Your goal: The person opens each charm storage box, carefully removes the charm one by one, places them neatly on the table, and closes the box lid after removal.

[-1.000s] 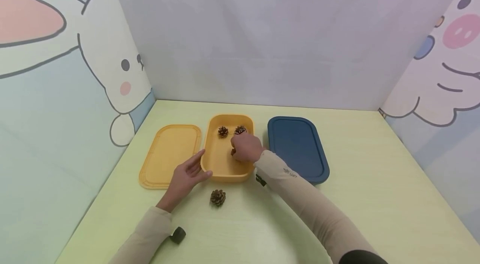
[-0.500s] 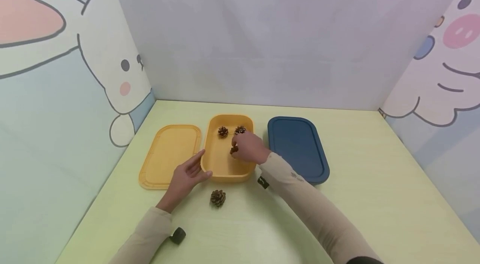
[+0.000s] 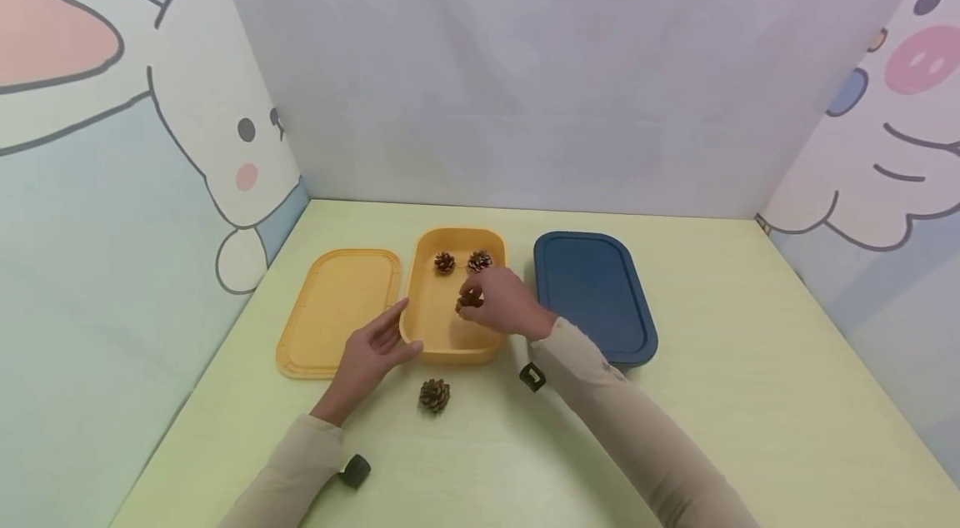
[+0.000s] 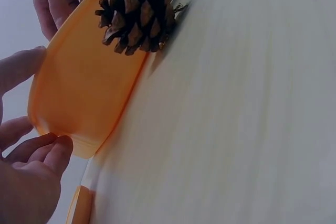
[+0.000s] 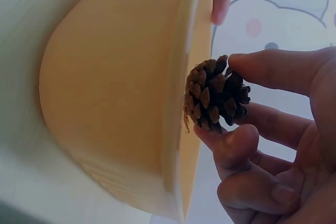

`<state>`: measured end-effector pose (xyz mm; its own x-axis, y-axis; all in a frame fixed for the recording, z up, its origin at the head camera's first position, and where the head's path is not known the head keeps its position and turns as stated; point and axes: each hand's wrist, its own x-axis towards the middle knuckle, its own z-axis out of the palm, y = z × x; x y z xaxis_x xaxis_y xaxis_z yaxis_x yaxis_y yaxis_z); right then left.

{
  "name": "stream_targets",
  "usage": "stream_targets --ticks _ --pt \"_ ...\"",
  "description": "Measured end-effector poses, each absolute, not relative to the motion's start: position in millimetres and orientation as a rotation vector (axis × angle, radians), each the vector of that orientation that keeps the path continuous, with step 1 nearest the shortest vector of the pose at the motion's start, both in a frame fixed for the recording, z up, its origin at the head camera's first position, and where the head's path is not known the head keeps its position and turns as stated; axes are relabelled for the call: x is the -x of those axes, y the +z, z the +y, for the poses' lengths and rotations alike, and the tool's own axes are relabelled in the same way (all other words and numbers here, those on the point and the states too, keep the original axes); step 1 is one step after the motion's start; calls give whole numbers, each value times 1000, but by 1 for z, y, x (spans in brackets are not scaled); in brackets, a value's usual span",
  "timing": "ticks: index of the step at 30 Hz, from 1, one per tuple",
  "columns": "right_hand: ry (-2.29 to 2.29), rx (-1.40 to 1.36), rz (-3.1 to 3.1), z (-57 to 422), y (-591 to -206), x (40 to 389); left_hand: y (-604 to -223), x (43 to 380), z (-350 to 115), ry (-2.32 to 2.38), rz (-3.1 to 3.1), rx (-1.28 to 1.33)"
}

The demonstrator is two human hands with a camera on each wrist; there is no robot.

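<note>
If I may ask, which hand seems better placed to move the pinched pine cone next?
Probably the right hand: its thumb and fingers already pinch the pine cone over the yellow box, while the left hand holds the box's near-left corner.

No text, label, brand or number can be read in any view. The right sleeve [image 3: 641, 428] seems to bear a small dark print along its upper edge, too slight to make out. The black block [image 3: 532, 376] beside that sleeve carries a pale mark, also illegible.
</note>
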<state>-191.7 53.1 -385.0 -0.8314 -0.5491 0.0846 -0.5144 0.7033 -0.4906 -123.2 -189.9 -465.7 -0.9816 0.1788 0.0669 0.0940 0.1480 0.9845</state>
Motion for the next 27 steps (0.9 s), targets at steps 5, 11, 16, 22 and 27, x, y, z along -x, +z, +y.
stream_targets --ticks 5,11,16,22,27 --pt "-891 915 2796 55 -384 184 -466 123 -190 1983 2335 -276" --pt "-972 941 2768 58 -384 173 -467 123 -191 1979 2331 -274" --pt "-997 979 2751 61 -388 164 -468 122 -191 1978 2332 -267" --pt "-1072 941 2746 63 -390 153 -468 123 -191 1979 2338 -271" --pt "-1100 881 2723 65 -391 144 -469 122 -192 1974 2338 -282"
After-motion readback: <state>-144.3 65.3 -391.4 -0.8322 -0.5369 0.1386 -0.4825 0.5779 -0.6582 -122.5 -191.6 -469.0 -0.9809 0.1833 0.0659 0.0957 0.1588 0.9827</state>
